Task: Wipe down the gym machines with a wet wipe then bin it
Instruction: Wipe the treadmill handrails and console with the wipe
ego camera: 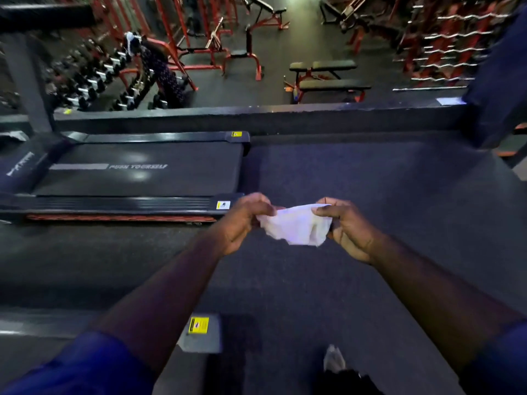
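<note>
A white wet wipe (295,226) hangs stretched between my two hands over the dark floor. My left hand (245,220) pinches its left edge with curled fingers. My right hand (346,228) pinches the right edge between thumb and fingers. A black treadmill (137,172) with white lettering on its belt lies to the left of my hands. Its rear corner ends just beside my left hand. No bin is in view.
A second machine's end with a yellow label (199,326) lies under my left forearm. A low dark ledge (256,115) runs behind the treadmill. Beyond it are flat benches (330,81), red racks (199,38), a dumbbell rack (97,78), and a person (159,69).
</note>
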The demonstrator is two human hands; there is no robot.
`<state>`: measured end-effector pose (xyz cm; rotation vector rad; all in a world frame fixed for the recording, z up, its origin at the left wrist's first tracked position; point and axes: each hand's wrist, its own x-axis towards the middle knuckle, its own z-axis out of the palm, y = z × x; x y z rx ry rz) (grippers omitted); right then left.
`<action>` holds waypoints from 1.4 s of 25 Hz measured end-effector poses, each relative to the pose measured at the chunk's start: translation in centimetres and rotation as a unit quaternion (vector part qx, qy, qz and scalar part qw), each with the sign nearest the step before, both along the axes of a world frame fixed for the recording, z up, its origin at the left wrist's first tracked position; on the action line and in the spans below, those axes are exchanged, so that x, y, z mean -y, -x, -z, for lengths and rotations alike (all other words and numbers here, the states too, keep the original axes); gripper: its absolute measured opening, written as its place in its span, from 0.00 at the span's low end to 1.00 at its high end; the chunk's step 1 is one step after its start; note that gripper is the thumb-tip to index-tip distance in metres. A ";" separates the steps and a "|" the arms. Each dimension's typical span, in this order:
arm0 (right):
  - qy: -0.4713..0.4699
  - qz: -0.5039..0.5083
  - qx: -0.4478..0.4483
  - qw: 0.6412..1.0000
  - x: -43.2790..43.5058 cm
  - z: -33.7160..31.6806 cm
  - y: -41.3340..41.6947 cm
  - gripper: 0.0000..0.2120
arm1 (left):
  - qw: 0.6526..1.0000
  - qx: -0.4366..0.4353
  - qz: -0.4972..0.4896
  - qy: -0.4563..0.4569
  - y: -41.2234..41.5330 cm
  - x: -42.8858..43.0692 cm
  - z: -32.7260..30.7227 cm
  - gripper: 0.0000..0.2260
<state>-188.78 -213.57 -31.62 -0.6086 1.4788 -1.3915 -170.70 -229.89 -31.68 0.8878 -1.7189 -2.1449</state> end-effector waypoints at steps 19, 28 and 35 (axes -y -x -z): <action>-0.018 -0.318 0.037 0.947 59.0 2.6 21.9 0.14 | 0.931 0.000 -0.364 -0.031 17.6 44.7 3.3 0.14; -0.109 -0.226 -0.104 0.962 88.6 3.7 19.8 0.10 | 0.861 0.033 -0.503 0.060 18.6 70.5 3.6 0.11; -0.092 -0.374 0.035 0.922 102.1 -2.9 12.0 0.13 | 0.825 0.200 -0.481 0.221 14.0 81.4 -1.9 0.06</action>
